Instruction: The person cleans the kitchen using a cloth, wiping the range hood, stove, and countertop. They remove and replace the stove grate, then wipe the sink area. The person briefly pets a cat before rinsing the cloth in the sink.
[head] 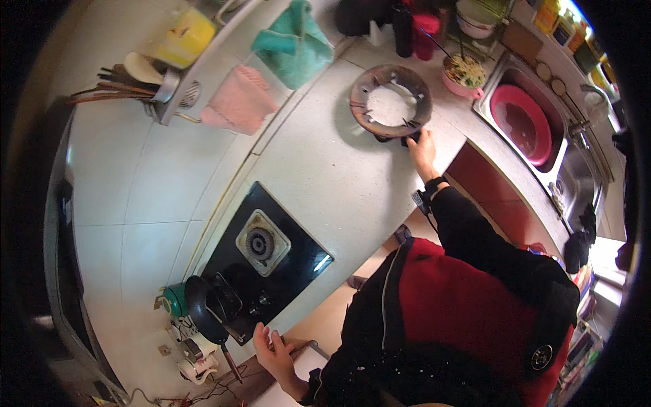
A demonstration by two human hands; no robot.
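Note:
My right hand (pixel 423 151) grips the near edge of a round, brown-stained metal gas-burner ring with inward prongs (pixel 358 104). The ring is over the pale countertop (pixel 325 168); whether it touches the top I cannot tell. My left hand (pixel 274 353) is empty with its fingers apart, by the front corner of the black glass gas hob (pixel 300 254). A bare burner (pixel 259 244) sits in its square tray on the hob. Beside the left hand, a dark frying pan (pixel 201 310) stands over the hob's other side, its handle pointing towards the bottom of the view.
A pink bowl of food (pixel 460 90) stands right of the ring, near the sink (pixel 480 104) with a red basin (pixel 544 122). Green (pixel 300 51) and pink cloths (pixel 239 102) hang at the wall. A utensil holder (pixel 167 86) holds chopsticks. A white appliance (pixel 196 361) stands beyond the pan.

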